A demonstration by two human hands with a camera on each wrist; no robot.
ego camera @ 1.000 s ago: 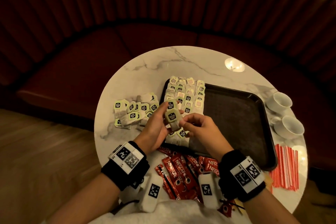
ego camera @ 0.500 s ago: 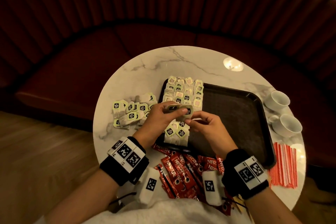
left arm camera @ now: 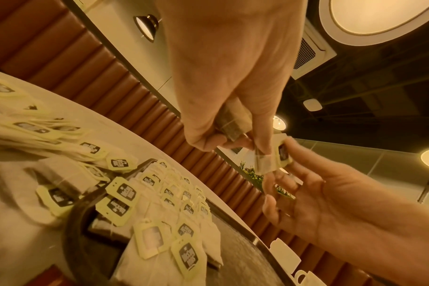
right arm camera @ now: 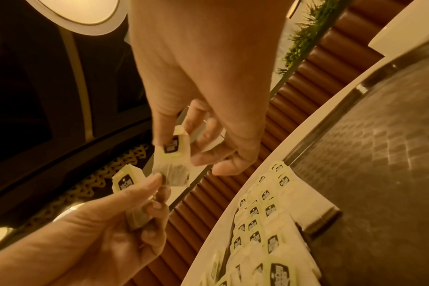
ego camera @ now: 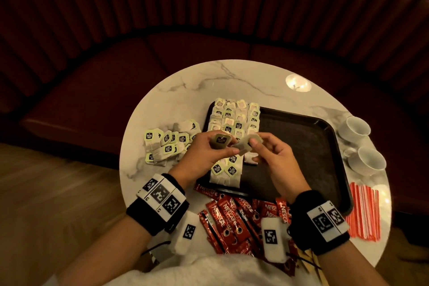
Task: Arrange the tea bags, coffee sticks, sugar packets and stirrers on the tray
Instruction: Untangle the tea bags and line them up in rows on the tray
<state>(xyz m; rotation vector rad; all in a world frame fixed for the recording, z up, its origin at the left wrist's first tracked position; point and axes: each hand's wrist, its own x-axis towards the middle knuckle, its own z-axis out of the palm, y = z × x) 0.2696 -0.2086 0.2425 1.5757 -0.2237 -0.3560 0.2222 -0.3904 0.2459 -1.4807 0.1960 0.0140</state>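
Observation:
Both hands hover over the left part of the black tray (ego camera: pixel 306 151). My left hand (ego camera: pixel 222 147) grips a tea bag (ego camera: pixel 220 140) with a pale green tag; the bag (left arm camera: pixel 230 123) also shows in its wrist view. My right hand (ego camera: pixel 253 146) pinches a second tea bag (ego camera: pixel 250 143) by its tag end, and that bag (right arm camera: pixel 172 158) nearly touches the left fingertips (right arm camera: pixel 157 179). Rows of tea bags (ego camera: pixel 234 118) lie on the tray's left side. A loose pile of tea bags (ego camera: pixel 167 144) sits on the table left of the tray. Red coffee sticks (ego camera: pixel 232 216) lie near my body.
Two white cups (ego camera: pixel 355 127) (ego camera: pixel 369 160) stand right of the tray. Red-and-white striped sticks (ego camera: pixel 364 211) lie at the round marble table's (ego camera: pixel 209 81) right edge. The tray's right half holds nothing. A dark red bench (ego camera: pixel 116 76) curves behind the table.
The hands were together on a small stack of tea bags. Now they have drawn apart, the right hand carrying one bag off to the right while the left keeps another.

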